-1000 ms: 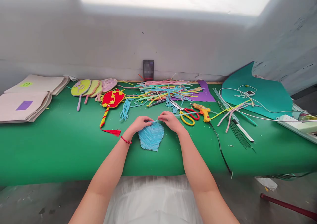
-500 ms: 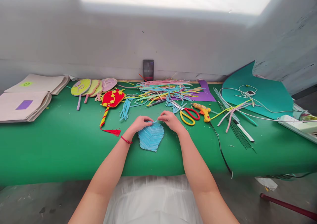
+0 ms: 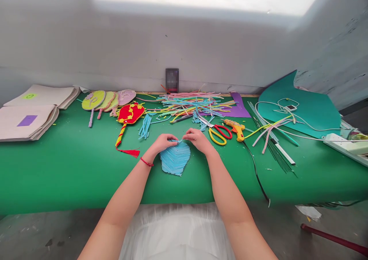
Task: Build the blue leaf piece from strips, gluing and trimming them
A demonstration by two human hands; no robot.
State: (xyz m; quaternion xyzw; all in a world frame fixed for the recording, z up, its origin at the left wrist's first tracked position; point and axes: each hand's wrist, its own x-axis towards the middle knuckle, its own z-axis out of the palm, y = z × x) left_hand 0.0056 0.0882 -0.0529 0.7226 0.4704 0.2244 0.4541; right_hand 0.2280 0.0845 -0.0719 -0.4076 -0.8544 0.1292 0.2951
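Observation:
A light blue leaf-shaped piece [image 3: 175,159] made of ribbed strips lies flat on the green table [image 3: 66,168], its point towards me. My left hand [image 3: 162,143] rests on its upper left edge with fingers curled and pinched. My right hand [image 3: 197,139] pinches the top middle of the same piece, fingertips meeting those of the left hand. A thin blue strip end shows between the fingertips.
A heap of coloured strips [image 3: 189,106] lies behind the hands. Yellow and red scissors [image 3: 217,133] and an orange glue gun [image 3: 236,129] sit to the right. Round finished fans [image 3: 106,100] and a red one [image 3: 130,114] are at left, with cloth bags [image 3: 28,116] beyond.

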